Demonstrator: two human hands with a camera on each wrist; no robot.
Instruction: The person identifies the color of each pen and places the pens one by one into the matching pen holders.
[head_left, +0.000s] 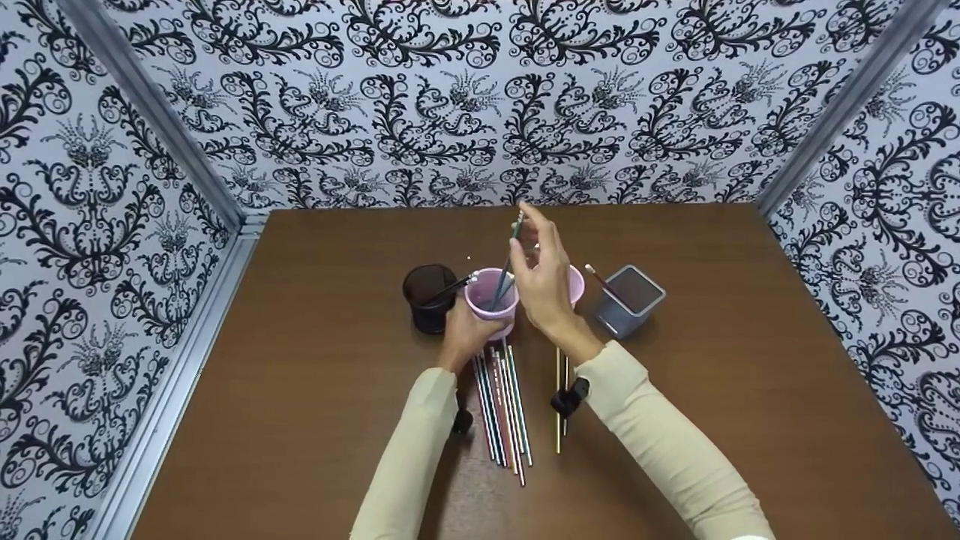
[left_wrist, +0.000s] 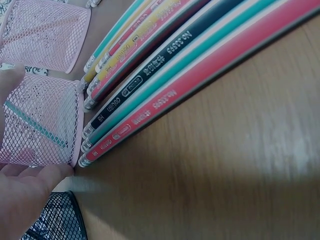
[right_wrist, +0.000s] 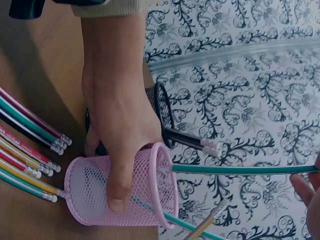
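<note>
My left hand (head_left: 466,330) grips the pink mesh pencil cup (right_wrist: 145,190) around its side, thumb along the mesh in the right wrist view. Above this cup, my right hand (head_left: 547,281) pinches the upper end of a green pencil (right_wrist: 240,169). The pencil's lower part reaches into the cup's mouth. Another green pencil (left_wrist: 37,124) stands slanted inside the same cup. In the right wrist view only the fingertips (right_wrist: 302,189) of my right hand show at the edge.
Left of the pink cup is a black mesh cup (head_left: 429,319) with dark pencils (head_left: 454,287). To the right stand a second pink cup (head_left: 576,285), partly hidden, and a grey square holder (head_left: 622,315) with one pencil. Several loose pencils (head_left: 502,412) lie nearer on the brown table (head_left: 315,420).
</note>
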